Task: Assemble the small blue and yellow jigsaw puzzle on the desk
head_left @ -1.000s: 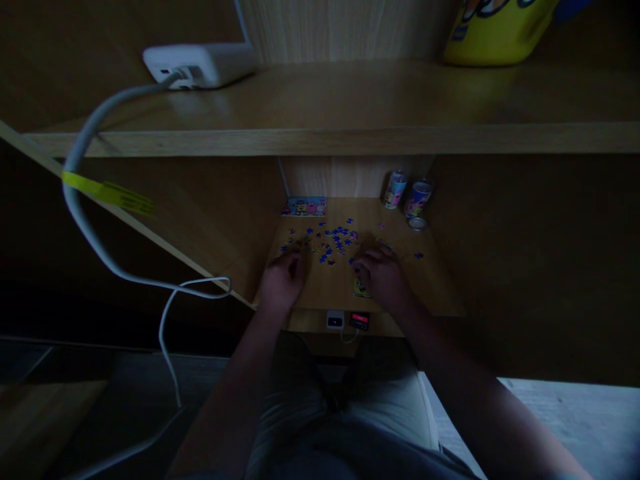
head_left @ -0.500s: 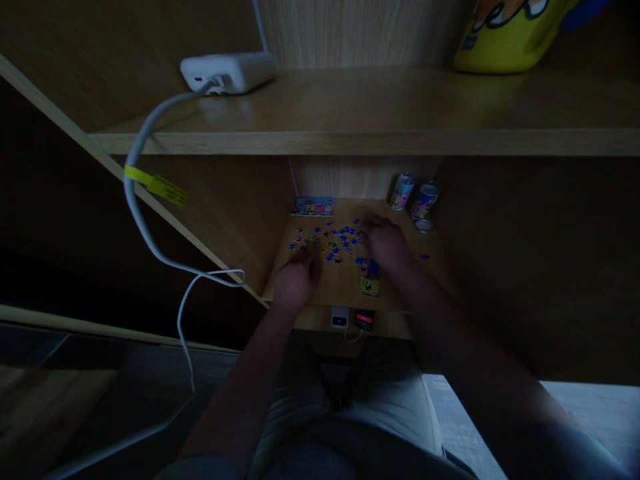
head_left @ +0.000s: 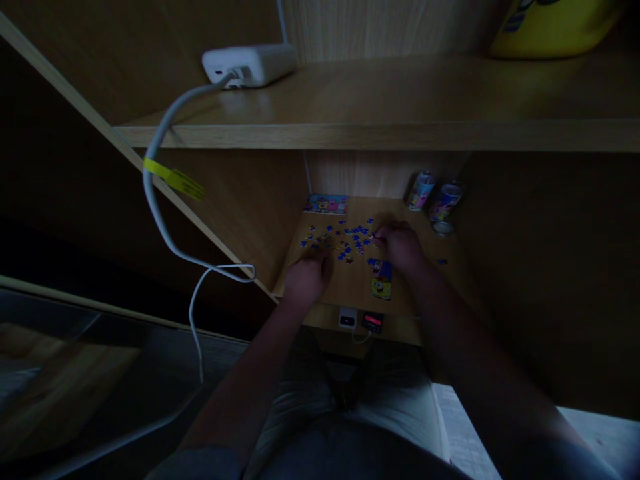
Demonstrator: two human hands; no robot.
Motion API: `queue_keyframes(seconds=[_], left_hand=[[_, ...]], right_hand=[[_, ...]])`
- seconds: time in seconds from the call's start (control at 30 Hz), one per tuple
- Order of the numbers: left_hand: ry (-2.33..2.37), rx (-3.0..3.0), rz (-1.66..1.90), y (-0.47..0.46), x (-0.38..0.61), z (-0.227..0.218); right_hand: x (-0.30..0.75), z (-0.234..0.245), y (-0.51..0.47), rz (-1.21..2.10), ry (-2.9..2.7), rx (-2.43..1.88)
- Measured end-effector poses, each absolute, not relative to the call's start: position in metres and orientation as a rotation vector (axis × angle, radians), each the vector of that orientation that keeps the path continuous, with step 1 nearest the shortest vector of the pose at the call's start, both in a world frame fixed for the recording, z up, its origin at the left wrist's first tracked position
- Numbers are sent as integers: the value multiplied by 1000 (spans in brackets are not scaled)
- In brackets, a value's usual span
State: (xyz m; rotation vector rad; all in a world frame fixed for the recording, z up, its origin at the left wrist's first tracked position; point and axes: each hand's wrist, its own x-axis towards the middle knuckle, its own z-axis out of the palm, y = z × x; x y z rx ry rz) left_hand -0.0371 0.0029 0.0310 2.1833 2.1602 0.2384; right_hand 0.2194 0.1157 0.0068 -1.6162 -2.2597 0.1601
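Note:
Many small blue jigsaw pieces (head_left: 358,233) lie loose on the lower wooden board. At their left edge is my left hand (head_left: 306,275), fingers curled and closed; what they hold, if anything, is hidden. My right hand (head_left: 403,247) is over the right edge of the spread, thumb and finger pinched on what looks like a puzzle piece (head_left: 375,237), small and dim. Below the right hand lies a joined strip of puzzle (head_left: 381,280), blue above with a yellow cartoon face below. A colourful picture strip (head_left: 325,204) lies at the back left.
Two printed cans (head_left: 421,191) (head_left: 445,202) stand at the back right, a round lid (head_left: 443,229) before them. One stray piece (head_left: 443,261) lies right. Two small devices (head_left: 348,318) (head_left: 373,323) sit at the front edge. Above, a shelf (head_left: 370,137) carries a white power bank (head_left: 250,65) with a hanging cable (head_left: 155,167).
The view has shifted, so the scene sits further right in the picture. Both hands keep nearly the same places by the pieces, with only slight finger movement.

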Motion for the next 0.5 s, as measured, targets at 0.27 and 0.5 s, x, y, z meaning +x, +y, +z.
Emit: queue_keyframes(seconds=[0.27, 0.5], left_hand=[[2180, 2197, 231, 2, -37, 27], [2166, 2163, 258, 2, -38, 28]], right_hand=[[233, 9, 113, 203, -2003, -1695], [242, 8, 110, 168, -1973, -1928]])
